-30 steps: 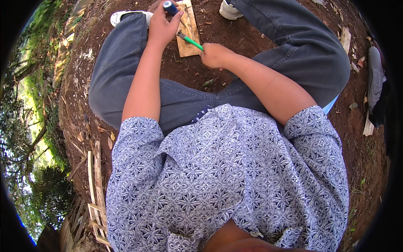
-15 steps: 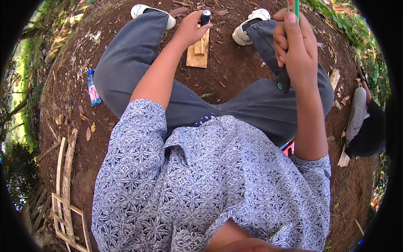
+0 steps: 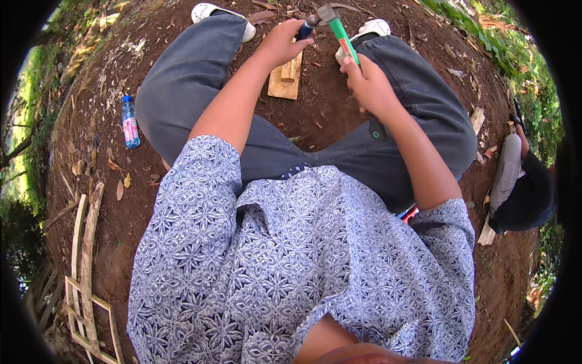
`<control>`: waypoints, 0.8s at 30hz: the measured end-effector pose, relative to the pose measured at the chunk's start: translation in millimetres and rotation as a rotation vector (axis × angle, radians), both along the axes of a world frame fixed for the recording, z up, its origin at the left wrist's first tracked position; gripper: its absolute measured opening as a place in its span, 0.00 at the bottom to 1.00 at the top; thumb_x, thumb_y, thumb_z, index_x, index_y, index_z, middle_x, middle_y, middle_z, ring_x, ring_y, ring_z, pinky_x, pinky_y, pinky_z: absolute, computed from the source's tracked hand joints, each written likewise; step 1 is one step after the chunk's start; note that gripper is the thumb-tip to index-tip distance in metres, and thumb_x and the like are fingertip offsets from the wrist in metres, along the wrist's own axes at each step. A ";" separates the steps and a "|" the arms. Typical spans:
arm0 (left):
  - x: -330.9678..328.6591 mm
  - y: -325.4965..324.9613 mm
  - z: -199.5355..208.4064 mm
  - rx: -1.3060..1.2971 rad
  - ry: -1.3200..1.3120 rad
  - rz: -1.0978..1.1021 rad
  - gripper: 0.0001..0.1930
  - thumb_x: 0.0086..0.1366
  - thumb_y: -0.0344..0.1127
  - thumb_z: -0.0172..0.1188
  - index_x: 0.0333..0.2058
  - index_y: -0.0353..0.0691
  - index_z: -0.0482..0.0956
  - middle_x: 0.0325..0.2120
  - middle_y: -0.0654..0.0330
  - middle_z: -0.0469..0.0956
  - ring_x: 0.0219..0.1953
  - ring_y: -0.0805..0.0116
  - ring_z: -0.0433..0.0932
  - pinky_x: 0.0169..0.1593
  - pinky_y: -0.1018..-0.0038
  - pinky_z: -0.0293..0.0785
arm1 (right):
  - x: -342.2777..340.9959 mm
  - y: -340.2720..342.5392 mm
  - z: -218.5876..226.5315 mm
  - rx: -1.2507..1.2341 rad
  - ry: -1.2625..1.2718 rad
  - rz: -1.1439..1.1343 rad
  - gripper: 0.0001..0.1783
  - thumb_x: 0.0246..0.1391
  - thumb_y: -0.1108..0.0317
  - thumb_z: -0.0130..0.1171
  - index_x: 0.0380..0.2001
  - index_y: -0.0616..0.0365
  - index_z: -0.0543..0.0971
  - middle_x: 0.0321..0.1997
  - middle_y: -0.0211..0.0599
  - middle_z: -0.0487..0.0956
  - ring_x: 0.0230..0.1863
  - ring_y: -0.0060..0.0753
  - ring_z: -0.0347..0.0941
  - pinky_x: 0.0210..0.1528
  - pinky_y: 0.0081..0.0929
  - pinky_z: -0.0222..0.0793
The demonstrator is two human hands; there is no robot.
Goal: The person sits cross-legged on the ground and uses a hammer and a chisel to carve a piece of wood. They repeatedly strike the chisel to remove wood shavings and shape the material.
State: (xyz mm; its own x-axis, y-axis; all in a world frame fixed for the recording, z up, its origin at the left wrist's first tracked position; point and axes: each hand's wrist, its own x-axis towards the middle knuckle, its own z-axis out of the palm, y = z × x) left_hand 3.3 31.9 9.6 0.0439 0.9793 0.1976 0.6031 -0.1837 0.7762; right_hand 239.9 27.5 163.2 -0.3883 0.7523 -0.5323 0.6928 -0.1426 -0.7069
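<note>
My left hand [image 3: 280,46] is closed around the dark blue handle of a chisel [image 3: 305,30], whose blade is hidden. It stands over a small stepped wooden piece [image 3: 283,88], a narrow block on a wider flat board, on the ground between my feet. A claw hammer [image 3: 343,39] with a green shaft and dark grip is in my right hand [image 3: 372,90], fingers wrapped round it. The metal hammer head is at the top of the chisel handle and looks to be touching it.
A blue-capped plastic bottle [image 3: 130,122] stands left of my knee. Long wooden strips [image 3: 88,255] and a wooden frame [image 3: 111,324] lie at the lower left. At the right edge sits another person [image 3: 514,176] in dark clothing. Leaves and wood chips litter the brown soil.
My right hand has swung the hammer down and to the left, from raised near the top edge to the chisel's handle. The chisel tilts slightly more; my left hand stays nearly in place.
</note>
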 end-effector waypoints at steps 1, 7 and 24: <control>1.7 3.0 2.5 0.002 -0.024 -0.002 0.18 0.65 0.42 0.69 0.49 0.39 0.81 0.43 0.55 0.82 0.48 0.57 0.82 0.54 0.64 0.77 | 4.4 2.5 -2.8 0.142 0.080 -0.029 0.19 0.73 0.54 0.50 0.39 0.60 0.77 0.23 0.31 0.73 0.26 0.22 0.70 0.31 0.26 0.67; 2.8 1.0 -6.0 -0.002 0.002 0.021 0.15 0.67 0.40 0.68 0.49 0.41 0.82 0.44 0.56 0.82 0.48 0.58 0.82 0.55 0.63 0.76 | -3.7 -9.6 15.1 0.364 0.480 -0.165 0.18 0.73 0.55 0.51 0.37 0.60 0.74 0.24 0.29 0.73 0.26 0.22 0.68 0.32 0.27 0.65; -15.7 11.5 -18.0 -0.107 -0.153 0.064 0.17 0.67 0.42 0.69 0.52 0.45 0.82 0.45 0.63 0.83 0.49 0.67 0.83 0.56 0.67 0.78 | 15.5 -9.0 -38.5 -0.029 -0.007 -0.076 0.22 0.71 0.51 0.51 0.40 0.63 0.76 0.22 0.38 0.75 0.16 0.33 0.73 0.17 0.33 0.69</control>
State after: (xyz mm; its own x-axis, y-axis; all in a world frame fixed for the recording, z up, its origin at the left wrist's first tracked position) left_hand -12.4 43.4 -8.4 -0.0420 0.9949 0.0918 0.4840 -0.0601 0.8730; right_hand 255.4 18.6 124.8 -0.3266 0.7639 -0.5567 0.6845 -0.2150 -0.6966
